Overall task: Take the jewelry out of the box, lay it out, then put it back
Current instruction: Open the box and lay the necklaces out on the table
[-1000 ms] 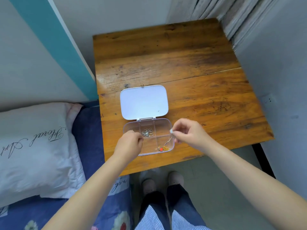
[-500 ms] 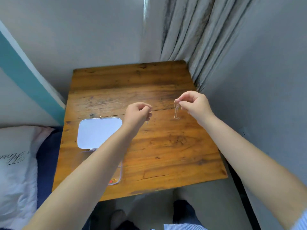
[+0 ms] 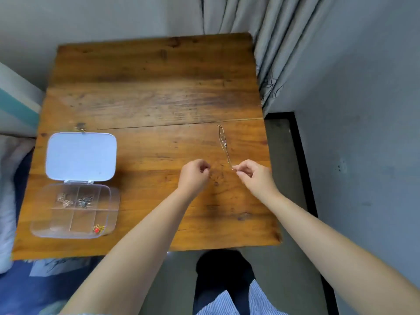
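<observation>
A clear plastic jewelry box (image 3: 41, 231) lies open at the table's left front, its white lid (image 3: 80, 155) folded back. Inside are a gold piece (image 3: 64, 200), a silver piece (image 3: 84, 201) and a small red-and-gold piece (image 3: 98, 228). A thin gold chain (image 3: 223, 144) lies stretched out on the wood at the right. My right hand (image 3: 254, 176) pinches the chain's near end. My left hand (image 3: 195, 172) hovers beside it with fingers curled and nothing visible in them.
The wooden table (image 3: 147, 92) stands in a corner, with a grey curtain (image 3: 268, 42) at the back right and a wall on the right. A bed with a white pillow (image 3: 5, 201) and blue cover borders the left edge.
The chain went from the box, up in the air, then down flat onto the right side of the table. Both hands dropped toward the front. The view shifted right.
</observation>
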{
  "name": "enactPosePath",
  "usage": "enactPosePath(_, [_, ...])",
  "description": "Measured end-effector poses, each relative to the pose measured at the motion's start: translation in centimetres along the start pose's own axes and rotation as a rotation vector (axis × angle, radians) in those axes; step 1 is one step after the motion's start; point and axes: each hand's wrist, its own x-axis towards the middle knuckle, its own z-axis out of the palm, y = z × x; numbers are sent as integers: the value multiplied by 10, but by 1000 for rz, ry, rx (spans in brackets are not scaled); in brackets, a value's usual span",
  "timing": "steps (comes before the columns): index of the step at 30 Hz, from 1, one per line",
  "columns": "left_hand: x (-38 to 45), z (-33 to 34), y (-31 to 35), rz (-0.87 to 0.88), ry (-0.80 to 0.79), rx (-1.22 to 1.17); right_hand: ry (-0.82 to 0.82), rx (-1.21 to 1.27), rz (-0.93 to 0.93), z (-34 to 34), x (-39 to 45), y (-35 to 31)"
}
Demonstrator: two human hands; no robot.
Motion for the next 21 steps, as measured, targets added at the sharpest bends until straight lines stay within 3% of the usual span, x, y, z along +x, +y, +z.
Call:
enactPosePath(5, [-31,37,-30,10,-170,199,-55,-50,108,21,-50,57])
enactPosePath(15, [-74,51,-54,80,-208,330,-119,-261,-95,36,-84,77])
enactPosePath(18, [-86,49,-64,38,-154,294,-131,-295,-117,32,-87,80])
enactPosePath(21, [-82,44,-71,-51,18,220,-93,-341,-122,32,-88,82])
